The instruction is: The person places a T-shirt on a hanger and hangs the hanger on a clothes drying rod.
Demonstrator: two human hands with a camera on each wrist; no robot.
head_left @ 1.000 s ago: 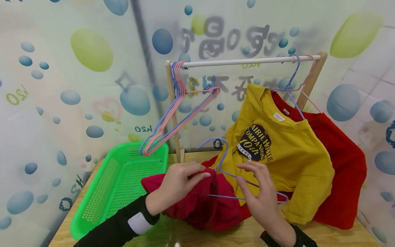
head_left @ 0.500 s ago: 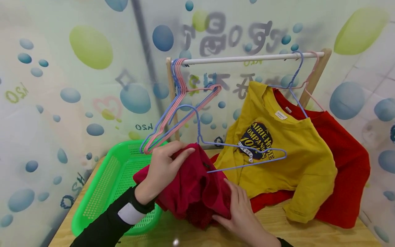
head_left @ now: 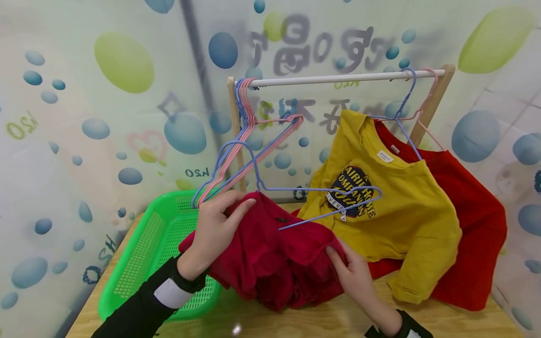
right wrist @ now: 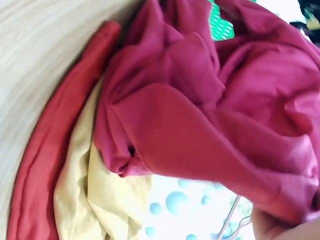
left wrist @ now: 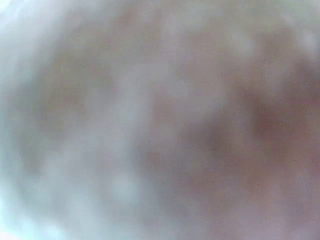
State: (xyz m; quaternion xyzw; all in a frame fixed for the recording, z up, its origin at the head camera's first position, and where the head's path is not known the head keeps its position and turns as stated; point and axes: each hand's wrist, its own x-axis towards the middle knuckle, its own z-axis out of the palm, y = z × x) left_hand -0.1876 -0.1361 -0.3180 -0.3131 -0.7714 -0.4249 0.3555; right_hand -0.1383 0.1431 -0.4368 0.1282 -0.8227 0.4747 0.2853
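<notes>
A crimson garment (head_left: 270,244) hangs bunched between both hands in the head view. One end of a blue hanger (head_left: 304,189) is inside it, while the hook and the other end stick out. My left hand (head_left: 215,230) grips the garment near the base of the hook, fingers curled and thumb on top. With thumb and fingers my right hand (head_left: 355,272) pinches the edge of the garment's opening, below the hanger's bare end. Folds of the crimson garment (right wrist: 170,130) fill the right wrist view. The left wrist view is too blurred to read.
A rack with a white rail (head_left: 321,80) stands behind. Several blue and pink hangers (head_left: 249,141) hang at its left end. A yellow shirt (head_left: 389,211) and a red shirt (head_left: 473,225) hang at its right. A green basket (head_left: 139,253) stands on the wooden table (head_left: 262,324).
My right hand has gone from beside the hanger to the garment's edge and pulled it rightward. My left hand has risen and moved left, carrying the garment and hanger.
</notes>
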